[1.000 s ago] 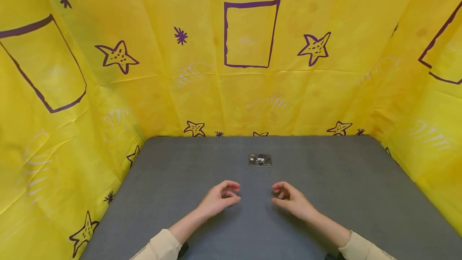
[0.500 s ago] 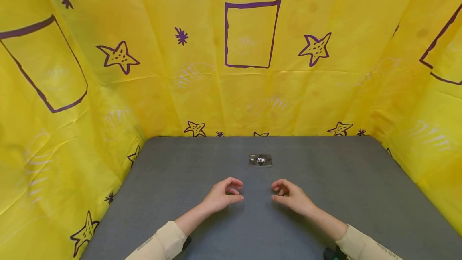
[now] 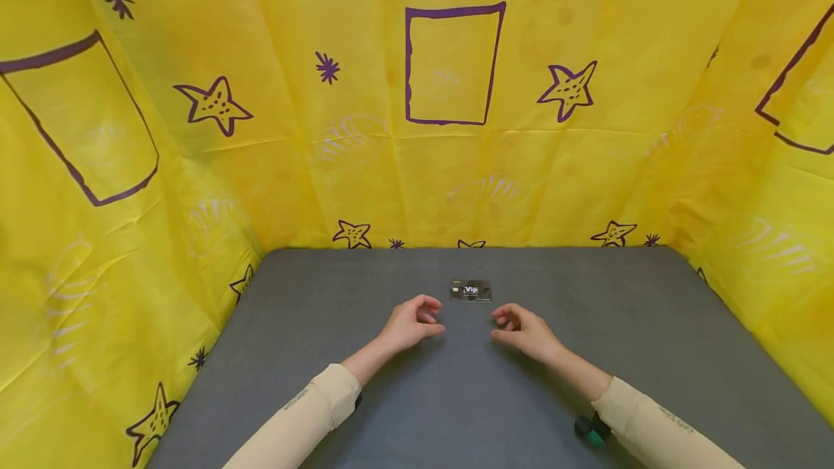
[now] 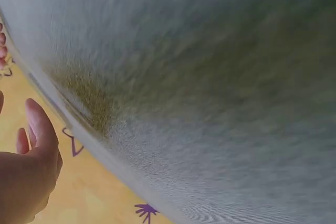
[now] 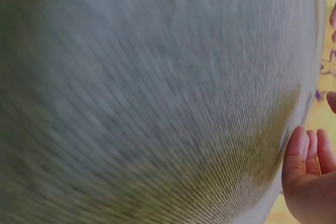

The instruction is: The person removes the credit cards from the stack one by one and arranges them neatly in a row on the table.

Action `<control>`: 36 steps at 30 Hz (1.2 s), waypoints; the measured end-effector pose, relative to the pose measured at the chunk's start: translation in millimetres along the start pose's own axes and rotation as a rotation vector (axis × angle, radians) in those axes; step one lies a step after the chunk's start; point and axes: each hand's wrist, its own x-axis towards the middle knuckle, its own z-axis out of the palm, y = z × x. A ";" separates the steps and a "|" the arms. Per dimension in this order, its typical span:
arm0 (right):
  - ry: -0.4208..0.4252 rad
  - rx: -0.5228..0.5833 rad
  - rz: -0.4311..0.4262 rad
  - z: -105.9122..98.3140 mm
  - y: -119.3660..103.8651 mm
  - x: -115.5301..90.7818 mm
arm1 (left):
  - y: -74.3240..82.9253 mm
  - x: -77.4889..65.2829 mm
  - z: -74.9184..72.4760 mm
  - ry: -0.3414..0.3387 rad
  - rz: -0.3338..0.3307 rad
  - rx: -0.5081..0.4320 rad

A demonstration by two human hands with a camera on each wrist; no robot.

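Note:
A dark card [image 3: 470,291] printed "Vip" lies flat on the grey table [image 3: 365,273] in the head view, towards the back. Just short of it on the left is my left hand [image 3: 409,326], fingers loosely bent, thumb apart from them, holding nothing. On the other side my right hand [image 3: 529,333] mirrors it, also with nothing between thumb and fingers. Neither hand touches the card. The left wrist view catches the left hand [image 4: 31,171] at its left edge; the right wrist view has the right hand [image 5: 312,184] at lower right. The card cannot be made out in either wrist view.
Yellow cloth [image 3: 449,187] with purple stars and outlines walls in the table at the back and both sides. A black and green device [image 3: 591,431] sits under the right sleeve [image 3: 658,422]. The left sleeve [image 3: 302,411] is beige too.
Both hands have moved forward over the table towards the card, the left also a little to the right. More of both sleeves shows. The card has stayed in place.

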 end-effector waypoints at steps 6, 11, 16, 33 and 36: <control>0.032 -0.045 0.000 -4.4 3.7 18.9 | -0.5 24.9 5.2 0.021 -0.012 0.044; 0.056 -0.090 -0.015 -7.3 8.9 37.4 | -4.2 45.5 11.0 0.034 -0.035 0.066; 0.073 -0.125 -0.037 -9.1 13.2 53.5 | -8.4 61.1 15.9 0.051 -0.053 0.077; 0.056 -0.185 -0.024 -2.7 15.9 76.7 | -14.8 84.4 29.6 0.055 -0.094 0.201; 0.051 -0.212 -0.050 -2.5 17.2 78.3 | -14.9 85.9 28.6 0.047 -0.086 0.216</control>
